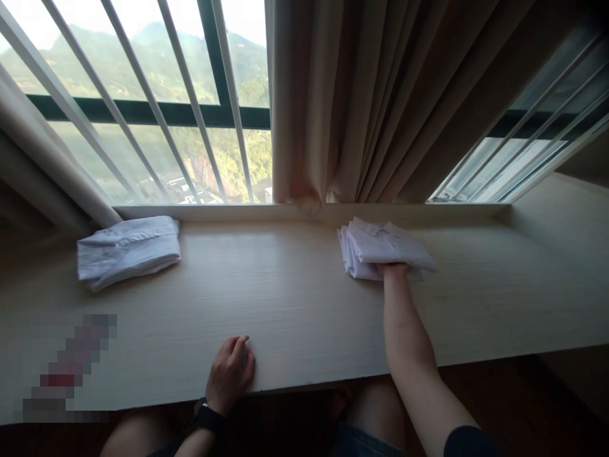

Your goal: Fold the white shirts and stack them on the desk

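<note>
My right hand (394,271) reaches forward across the pale wooden window ledge (285,298) and grips a folded white garment (380,249) near the back, its fingers tucked under the cloth. My left hand (231,371) rests on the ledge's front edge with fingers curled, holding nothing; a dark watch sits on that wrist. A second folded white garment (127,249) lies at the back left, far from both hands.
A beige curtain (361,101) hangs down to the ledge just behind the garment in my right hand. Barred windows (143,101) run along the back. A blurred-out patch (71,368) lies at the front left. My knees show below the ledge.
</note>
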Demonstrator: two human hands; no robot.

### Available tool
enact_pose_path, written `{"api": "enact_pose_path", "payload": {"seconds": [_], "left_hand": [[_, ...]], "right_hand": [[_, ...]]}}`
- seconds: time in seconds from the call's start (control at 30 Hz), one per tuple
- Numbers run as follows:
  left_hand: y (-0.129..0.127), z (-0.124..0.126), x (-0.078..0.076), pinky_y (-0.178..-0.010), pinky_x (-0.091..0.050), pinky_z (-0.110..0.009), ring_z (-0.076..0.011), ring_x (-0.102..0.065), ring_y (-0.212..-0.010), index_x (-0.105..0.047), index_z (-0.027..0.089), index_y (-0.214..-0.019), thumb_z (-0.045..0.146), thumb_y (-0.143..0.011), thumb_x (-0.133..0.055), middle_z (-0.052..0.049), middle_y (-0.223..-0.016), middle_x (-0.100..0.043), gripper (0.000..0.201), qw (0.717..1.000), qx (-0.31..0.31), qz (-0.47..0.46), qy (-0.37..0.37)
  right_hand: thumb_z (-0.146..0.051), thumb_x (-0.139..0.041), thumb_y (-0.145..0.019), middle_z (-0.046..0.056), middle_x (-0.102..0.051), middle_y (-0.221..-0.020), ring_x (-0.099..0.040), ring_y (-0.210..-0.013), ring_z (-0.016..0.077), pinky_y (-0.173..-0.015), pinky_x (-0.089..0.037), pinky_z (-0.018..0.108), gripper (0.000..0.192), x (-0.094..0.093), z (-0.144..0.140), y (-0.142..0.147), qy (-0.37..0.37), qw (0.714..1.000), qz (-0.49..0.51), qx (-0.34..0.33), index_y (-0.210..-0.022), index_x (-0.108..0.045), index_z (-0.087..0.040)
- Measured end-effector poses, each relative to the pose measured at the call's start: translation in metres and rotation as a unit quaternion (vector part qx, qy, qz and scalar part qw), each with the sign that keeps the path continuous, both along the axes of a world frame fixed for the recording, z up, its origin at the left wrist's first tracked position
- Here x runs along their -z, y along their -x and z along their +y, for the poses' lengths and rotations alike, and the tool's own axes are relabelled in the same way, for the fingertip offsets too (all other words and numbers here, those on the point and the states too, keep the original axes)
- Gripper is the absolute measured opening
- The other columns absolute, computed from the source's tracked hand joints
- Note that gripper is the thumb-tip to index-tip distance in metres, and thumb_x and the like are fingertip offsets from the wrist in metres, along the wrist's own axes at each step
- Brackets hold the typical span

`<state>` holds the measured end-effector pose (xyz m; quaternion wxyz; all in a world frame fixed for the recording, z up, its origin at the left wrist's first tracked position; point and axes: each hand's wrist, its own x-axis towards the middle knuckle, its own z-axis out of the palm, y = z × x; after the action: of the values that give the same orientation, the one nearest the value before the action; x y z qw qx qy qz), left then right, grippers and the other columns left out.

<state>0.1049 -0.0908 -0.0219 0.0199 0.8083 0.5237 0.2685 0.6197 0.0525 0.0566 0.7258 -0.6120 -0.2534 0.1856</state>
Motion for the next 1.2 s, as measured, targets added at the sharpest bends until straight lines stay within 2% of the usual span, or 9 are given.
{"api": "enact_pose_path", "payload": {"seconds": [0.1, 0.23, 0.33, 0.47, 0.6, 0.73, 0.97, 1.07, 1.2], "left_hand": [[0.000, 0.000, -0.001, -0.089, -0.051, -0.038, -0.0242, -0.062, -0.095, -0.058, 0.019, -0.115, 0.023, -0.090, -0.052, -0.010, -0.103, -0.063, 0.026, 1.000, -0.004, -0.007, -0.003], [0.000, 0.000, -0.003, -0.090, -0.051, -0.037, -0.0246, -0.062, -0.096, -0.059, 0.020, -0.112, 0.023, -0.089, -0.053, -0.010, -0.101, -0.063, 0.024, 1.000, -0.002, -0.013, -0.010], [0.001, -0.001, -0.006, -0.089, -0.051, -0.038, -0.0246, -0.061, -0.095, -0.059, 0.019, -0.111, 0.022, -0.089, -0.052, -0.010, -0.100, -0.062, 0.023, 1.000, 0.004, -0.008, -0.011], [0.001, -0.002, -0.007, -0.086, -0.052, -0.037, -0.0238, -0.060, -0.092, -0.058, 0.019, -0.108, 0.020, -0.088, -0.051, -0.009, -0.098, -0.061, 0.021, 1.000, 0.009, -0.001, -0.013], [0.002, -0.003, -0.005, -0.086, -0.052, -0.038, -0.0233, -0.060, -0.091, -0.057, 0.019, -0.107, 0.020, -0.088, -0.052, -0.008, -0.096, -0.060, 0.020, 1.000, 0.007, -0.002, -0.020], [0.003, -0.003, -0.005, -0.085, -0.053, -0.039, -0.0238, -0.060, -0.090, -0.058, 0.020, -0.106, 0.020, -0.087, -0.053, -0.008, -0.096, -0.060, 0.020, 1.000, 0.009, -0.007, -0.028], [0.000, -0.008, -0.011, -0.086, -0.053, -0.040, -0.0243, -0.061, -0.092, -0.059, 0.021, -0.101, 0.020, -0.087, -0.052, -0.008, -0.095, -0.061, 0.016, 0.999, 0.015, -0.040, 0.009], [0.002, -0.009, -0.011, -0.083, -0.053, -0.038, -0.0221, -0.063, -0.088, -0.059, 0.021, -0.099, 0.023, -0.087, -0.053, -0.007, -0.093, -0.063, 0.013, 0.992, -0.005, -0.117, 0.054], [0.020, 0.015, -0.013, -0.066, -0.052, -0.028, -0.0162, -0.063, -0.071, -0.058, 0.021, -0.084, 0.036, -0.089, -0.055, -0.002, -0.079, -0.065, 0.016, 0.948, -0.073, -0.272, 0.146]], "right_hand": [[-0.033, -0.014, -0.099, 0.025, -0.064, -0.122, -0.067, -0.100, 0.0285, -0.082, -0.052, 0.048, 0.063, 0.010, -0.022, -0.007, 0.046, 0.997, 0.063, -0.026, -0.145, -0.048, -0.007], [-0.029, -0.030, -0.092, 0.029, -0.060, -0.126, -0.065, -0.107, 0.0320, -0.084, -0.053, 0.049, 0.059, 0.032, -0.063, 0.009, 0.192, 0.974, -0.019, 0.121, -0.142, -0.049, -0.004], [-0.027, -0.041, -0.086, 0.026, -0.041, -0.149, -0.045, -0.136, 0.0353, -0.105, -0.042, 0.053, 0.066, 0.045, -0.082, 0.042, 0.211, 0.948, -0.136, 0.197, -0.149, -0.040, -0.008], [-0.025, -0.045, -0.085, 0.016, -0.026, -0.161, -0.021, -0.149, 0.0359, -0.116, -0.025, 0.057, 0.069, 0.054, -0.080, 0.081, 0.303, 0.859, -0.397, 0.109, -0.152, -0.039, -0.014], [-0.023, -0.045, -0.088, 0.017, -0.030, -0.159, -0.024, -0.147, 0.0365, -0.113, -0.030, 0.054, 0.064, 0.065, -0.074, 0.094, 0.423, 0.801, -0.422, 0.043, -0.152, -0.040, -0.015], [-0.020, -0.042, -0.088, 0.020, -0.031, -0.158, -0.030, -0.146, 0.0320, -0.117, -0.028, 0.044, 0.065, 0.082, -0.082, 0.109, 0.390, 0.799, -0.455, 0.053, -0.151, -0.038, -0.007], [-0.022, -0.035, -0.093, 0.017, -0.039, -0.154, -0.032, -0.145, 0.0266, -0.118, -0.025, 0.038, 0.056, 0.106, -0.101, 0.151, 0.362, 0.777, -0.513, -0.043, -0.145, -0.048, -0.005], [-0.022, -0.034, -0.095, 0.019, -0.049, -0.147, -0.038, -0.140, 0.0281, -0.116, -0.026, 0.042, 0.051, 0.113, -0.105, 0.153, 0.365, 0.759, -0.537, -0.054, -0.138, -0.055, -0.006], [-0.023, -0.036, -0.095, 0.017, -0.059, -0.136, -0.046, -0.131, 0.0289, -0.108, -0.032, 0.044, 0.044, 0.125, -0.103, 0.147, 0.337, 0.735, -0.587, -0.050, -0.124, -0.066, -0.009]]}}
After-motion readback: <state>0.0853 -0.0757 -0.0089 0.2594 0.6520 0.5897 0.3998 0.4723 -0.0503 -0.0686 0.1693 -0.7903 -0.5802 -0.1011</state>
